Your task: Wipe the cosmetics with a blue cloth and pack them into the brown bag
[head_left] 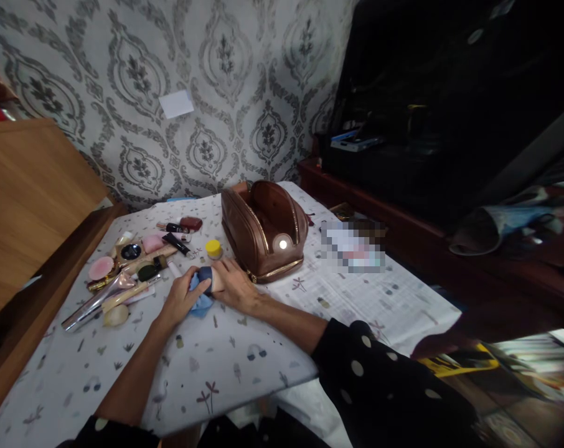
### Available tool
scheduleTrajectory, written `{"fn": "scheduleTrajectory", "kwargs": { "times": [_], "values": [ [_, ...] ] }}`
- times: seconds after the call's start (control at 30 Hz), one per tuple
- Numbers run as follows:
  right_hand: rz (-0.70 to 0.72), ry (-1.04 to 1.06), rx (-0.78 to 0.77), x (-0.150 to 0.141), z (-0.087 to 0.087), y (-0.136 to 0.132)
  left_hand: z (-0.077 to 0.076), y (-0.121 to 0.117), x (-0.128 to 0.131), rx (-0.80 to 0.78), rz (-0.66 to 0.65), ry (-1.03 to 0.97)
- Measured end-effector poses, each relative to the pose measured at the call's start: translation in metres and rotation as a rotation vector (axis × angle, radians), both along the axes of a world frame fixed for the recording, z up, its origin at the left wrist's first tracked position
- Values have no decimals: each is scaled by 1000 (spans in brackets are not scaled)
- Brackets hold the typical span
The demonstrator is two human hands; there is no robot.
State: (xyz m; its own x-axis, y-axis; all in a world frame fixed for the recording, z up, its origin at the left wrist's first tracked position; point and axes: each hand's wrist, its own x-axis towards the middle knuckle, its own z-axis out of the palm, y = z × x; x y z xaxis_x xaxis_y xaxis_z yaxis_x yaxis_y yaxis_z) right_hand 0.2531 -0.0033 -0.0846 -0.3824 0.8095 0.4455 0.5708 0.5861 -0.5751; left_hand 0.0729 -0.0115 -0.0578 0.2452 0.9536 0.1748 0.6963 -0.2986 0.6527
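My left hand point(182, 297) is closed around a blue cloth point(200, 303) that lies on the patterned tablecloth point(226, 361). My right hand point(235, 283) grips a small tube or bottle with a dark blue cap point(206, 277), pressed against the cloth. Both hands meet just in front of an open brown leather cosmetic bag point(263, 230). A small yellow-lidded jar point(213, 248) stands just beyond my hands.
Makeup items lie at the left: pink puffs point(101, 267), brushes point(123, 297), a dark compact point(131, 251), lipsticks point(177, 228). A wooden board point(30, 186) leans at the left. A dark wooden bench point(403, 224) with black bags stands right. Patterned wallpaper is behind.
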Motion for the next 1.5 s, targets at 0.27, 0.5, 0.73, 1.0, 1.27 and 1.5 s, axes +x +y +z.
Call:
{"fn": "scheduleTrajectory", "kwargs": {
  "times": [0.27, 0.5, 0.73, 1.0, 1.27, 1.5],
  "values": [
    [-1, -11, 11, 1, 1, 0, 1, -1, 0, -5, -31, -14],
    [-16, 9, -10, 0, -2, 2, 3, -3, 2, 27, -44, -25],
    [-21, 17, -10, -1, -4, 3, -5, 3, -4, 106, -109, -51],
    [-6, 50, -3, 0, -4, 3, -7, 3, -4, 41, -20, -29],
    [20, 112, -128, 0, -1, 3, -5, 5, -8, 96, -118, -115],
    [50, 174, -291, 3, 7, 4, -2, 5, -9, 90, -137, -167]
  ]
}}
